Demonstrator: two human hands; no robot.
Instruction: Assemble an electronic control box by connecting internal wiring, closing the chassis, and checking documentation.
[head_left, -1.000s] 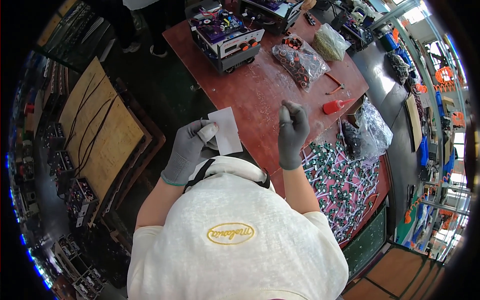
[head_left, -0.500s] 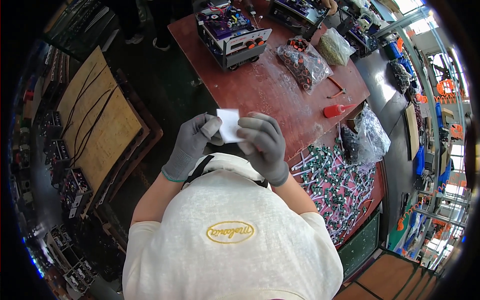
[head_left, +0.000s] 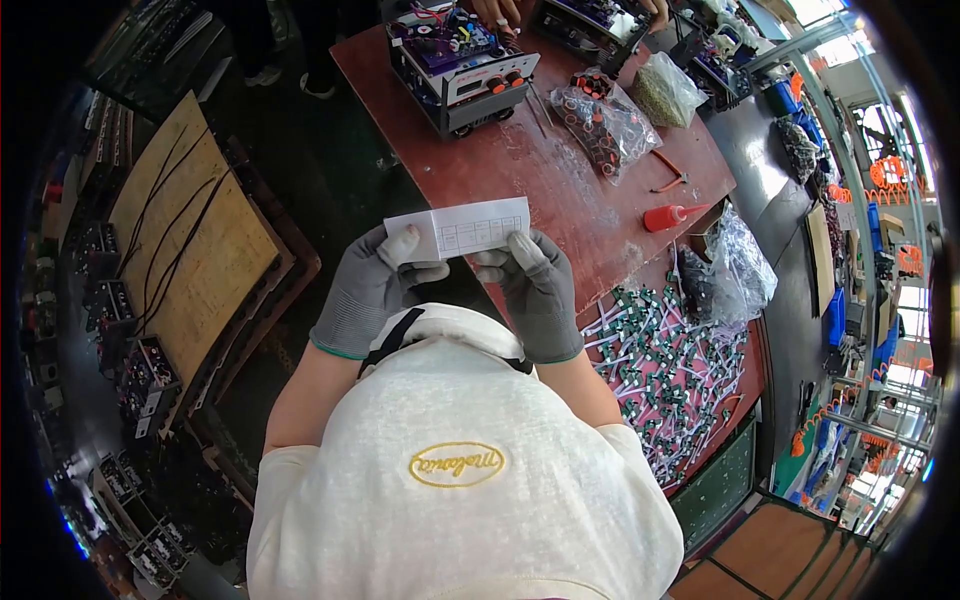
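Note:
A white paper slip (head_left: 480, 226) with a printed table and a crease toward its left side is spread out in front of my chest. My left hand (head_left: 378, 280), in a grey knit glove, pinches its left end with the thumb on top. Its right end is gripped by my right hand (head_left: 537, 290), gloved the same way, thumb on the face and fingers behind. Both hands are off the red table, close to its near left edge.
On the red table (head_left: 480, 170) stand an opened device with knobs (head_left: 465, 75), bags of small parts (head_left: 605, 130), orange-handled pliers (head_left: 668, 172), a red bottle (head_left: 665, 217) and many small green boards with white wires (head_left: 670, 370). A wooden board (head_left: 200, 230) lies left. Another person's hand (head_left: 495, 12) is beyond the device.
The paper was folded small between my hands; now it is opened out wide, with my hands farther apart. Another person's hand has come in behind the device.

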